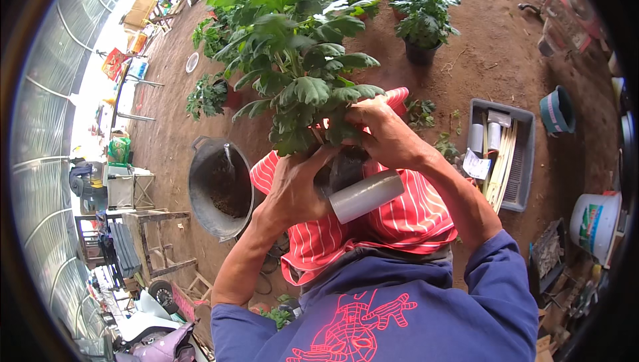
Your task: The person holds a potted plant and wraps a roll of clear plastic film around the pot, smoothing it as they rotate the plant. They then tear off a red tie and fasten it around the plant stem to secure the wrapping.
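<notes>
A tall leafy plant, which looks like a chrysanthemum, stands upright between my knees in a dark pot with a glossy surface. My left hand is wrapped around the left side of the pot, its fingers partly hidden under the leaves. Against that palm lies one end of a roll of clear plastic film, tilted across the front of the pot. My right hand is bent in at the lower leaves above the pot's right side. Leaves hide its fingertips, so what they pinch is unclear.
On the left is a black tub with soil and a scoop. A grey crate on the right holds thin sticks and film rolls. More potted plants stand ahead. A wooden stool frame, teal pot and white bucket stand around.
</notes>
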The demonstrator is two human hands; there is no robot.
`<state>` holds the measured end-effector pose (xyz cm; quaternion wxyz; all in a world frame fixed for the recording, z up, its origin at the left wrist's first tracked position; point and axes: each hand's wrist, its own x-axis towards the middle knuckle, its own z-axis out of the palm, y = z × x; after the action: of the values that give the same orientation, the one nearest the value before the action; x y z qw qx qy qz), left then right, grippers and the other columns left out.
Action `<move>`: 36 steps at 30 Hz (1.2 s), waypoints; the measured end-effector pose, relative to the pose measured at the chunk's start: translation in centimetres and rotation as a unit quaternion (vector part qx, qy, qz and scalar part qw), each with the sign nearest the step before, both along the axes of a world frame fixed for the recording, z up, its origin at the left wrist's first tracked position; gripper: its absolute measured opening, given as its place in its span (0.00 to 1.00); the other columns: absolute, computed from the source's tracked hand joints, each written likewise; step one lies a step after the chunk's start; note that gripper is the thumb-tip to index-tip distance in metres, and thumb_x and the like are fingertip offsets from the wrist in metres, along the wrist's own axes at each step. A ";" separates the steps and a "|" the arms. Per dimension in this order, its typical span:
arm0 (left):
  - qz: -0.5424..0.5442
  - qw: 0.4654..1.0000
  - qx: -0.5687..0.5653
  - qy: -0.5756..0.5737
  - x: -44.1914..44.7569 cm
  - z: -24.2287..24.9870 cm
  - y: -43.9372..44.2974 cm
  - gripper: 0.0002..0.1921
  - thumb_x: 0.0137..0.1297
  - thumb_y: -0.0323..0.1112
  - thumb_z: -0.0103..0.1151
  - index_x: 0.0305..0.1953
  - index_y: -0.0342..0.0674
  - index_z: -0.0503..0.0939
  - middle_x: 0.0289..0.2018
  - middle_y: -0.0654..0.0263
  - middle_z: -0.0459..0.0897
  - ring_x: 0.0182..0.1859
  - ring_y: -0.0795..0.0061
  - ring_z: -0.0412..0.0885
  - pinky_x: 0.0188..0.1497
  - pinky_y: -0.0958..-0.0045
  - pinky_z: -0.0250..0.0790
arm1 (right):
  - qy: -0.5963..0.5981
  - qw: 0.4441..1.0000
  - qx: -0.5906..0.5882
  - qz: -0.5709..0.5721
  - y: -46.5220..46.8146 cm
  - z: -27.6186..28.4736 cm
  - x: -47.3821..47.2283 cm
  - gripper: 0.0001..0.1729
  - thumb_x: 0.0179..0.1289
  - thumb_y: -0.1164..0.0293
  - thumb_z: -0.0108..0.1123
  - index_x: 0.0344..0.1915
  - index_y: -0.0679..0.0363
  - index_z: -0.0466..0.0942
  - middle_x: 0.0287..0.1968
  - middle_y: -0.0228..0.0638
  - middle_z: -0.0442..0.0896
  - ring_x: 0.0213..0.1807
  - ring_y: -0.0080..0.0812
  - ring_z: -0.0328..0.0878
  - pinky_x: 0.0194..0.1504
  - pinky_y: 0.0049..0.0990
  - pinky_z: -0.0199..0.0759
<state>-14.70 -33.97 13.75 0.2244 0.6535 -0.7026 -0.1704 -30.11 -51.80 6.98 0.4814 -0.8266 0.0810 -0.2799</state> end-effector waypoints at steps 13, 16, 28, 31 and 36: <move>0.020 1.000 -0.002 0.021 1.0 -1.4 0.8 0.53 0.51 0.43 0.84 0.77 0.35 0.67 0.69 0.39 0.77 0.70 0.32 0.75 0.72 0.46 0.67 | 0.018 0.989 0.145 -0.006 1.3 -1.0 0.6 0.14 0.69 0.80 0.70 0.54 0.67 0.88 0.41 0.41 0.93 0.43 0.27 0.88 0.49 0.34 0.82; 0.017 0.999 -0.032 -0.005 0.9 -1.6 1.0 0.50 0.52 0.42 0.83 0.76 0.37 0.69 0.68 0.40 0.78 0.69 0.33 0.75 0.71 0.47 0.68 | -0.040 0.963 0.266 0.007 1.6 -2.7 1.4 0.11 0.72 0.79 0.68 0.52 0.68 0.89 0.41 0.37 0.93 0.43 0.23 0.86 0.47 0.32 0.82; -0.029 0.999 0.022 -0.021 0.5 0.9 0.2 0.46 0.44 0.40 0.85 0.69 0.35 0.78 0.63 0.42 0.82 0.65 0.35 0.79 0.68 0.48 0.72 | 0.054 0.909 0.413 0.027 0.8 -1.9 2.9 0.08 0.73 0.77 0.66 0.44 0.70 0.90 0.37 0.30 0.91 0.37 0.19 0.83 0.42 0.30 0.81; -0.030 0.998 0.053 -0.031 0.3 1.6 -0.3 0.48 0.43 0.42 0.86 0.69 0.33 0.78 0.62 0.41 0.83 0.64 0.36 0.80 0.68 0.50 0.73 | 0.042 0.904 0.425 -0.008 0.4 -5.6 2.8 0.10 0.76 0.70 0.71 0.50 0.65 0.89 0.42 0.25 0.90 0.42 0.16 0.83 0.45 0.23 0.78; -0.008 0.996 0.086 -0.003 0.2 1.5 0.1 0.50 0.41 0.44 0.89 0.68 0.30 0.78 0.61 0.41 0.84 0.63 0.38 0.82 0.67 0.51 0.75 | 0.157 0.916 0.363 -0.065 1.9 -2.0 -4.7 0.38 0.68 0.48 0.76 0.63 0.68 0.80 0.58 0.41 0.85 0.57 0.33 0.84 0.55 0.34 0.80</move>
<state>-14.46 -33.91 15.30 0.1640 0.6650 -0.6913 -0.2304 -34.82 -49.88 4.99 0.7104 -0.6209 0.3054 -0.1287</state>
